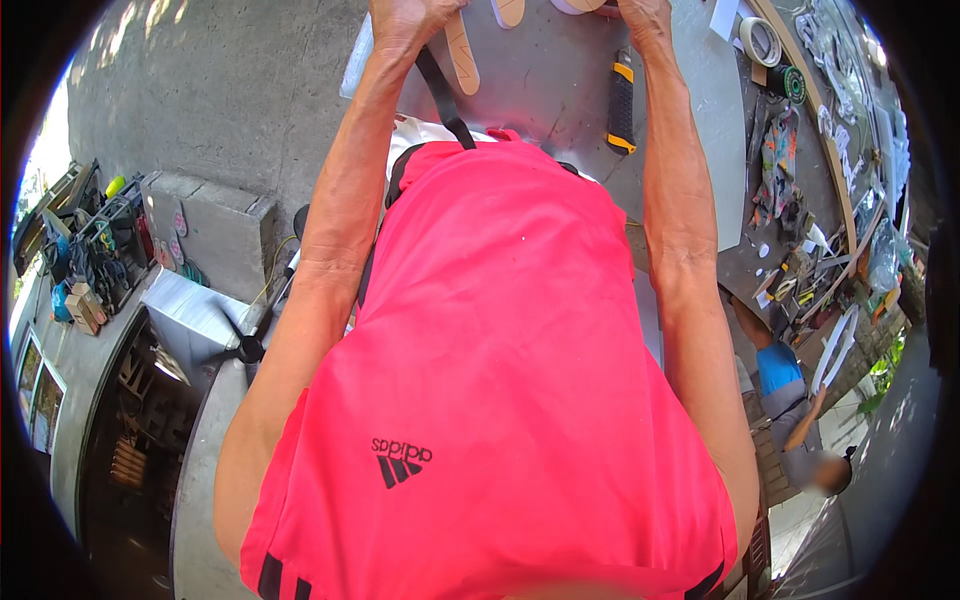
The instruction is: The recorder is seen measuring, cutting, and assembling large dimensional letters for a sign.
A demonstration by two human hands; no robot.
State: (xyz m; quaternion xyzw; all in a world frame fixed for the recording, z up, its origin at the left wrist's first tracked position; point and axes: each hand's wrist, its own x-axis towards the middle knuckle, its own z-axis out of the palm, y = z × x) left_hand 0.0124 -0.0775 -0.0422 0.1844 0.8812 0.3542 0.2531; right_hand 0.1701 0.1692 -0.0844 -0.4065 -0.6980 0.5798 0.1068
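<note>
From here I can't tell either grip's state: left hand (pixel 412 18) beside a tan strip (pixel 462 57), right hand (pixel 645 12) near a yellow-black tool (pixel 621 108).

A single view is provided, taken by the left one of two wide fisheye cameras worn side by side on the head. The lens is directed steeply downward, so that the left hand (pixel 412 18) and the right hand (pixel 643 14) are placed at the upper edge and partly cut off by it. Below and between the hands, the red shirt (pixel 505 330) is viewed at close range. Wide surroundings outward of both hands are included, with straight edges bent toward the rim.
</note>
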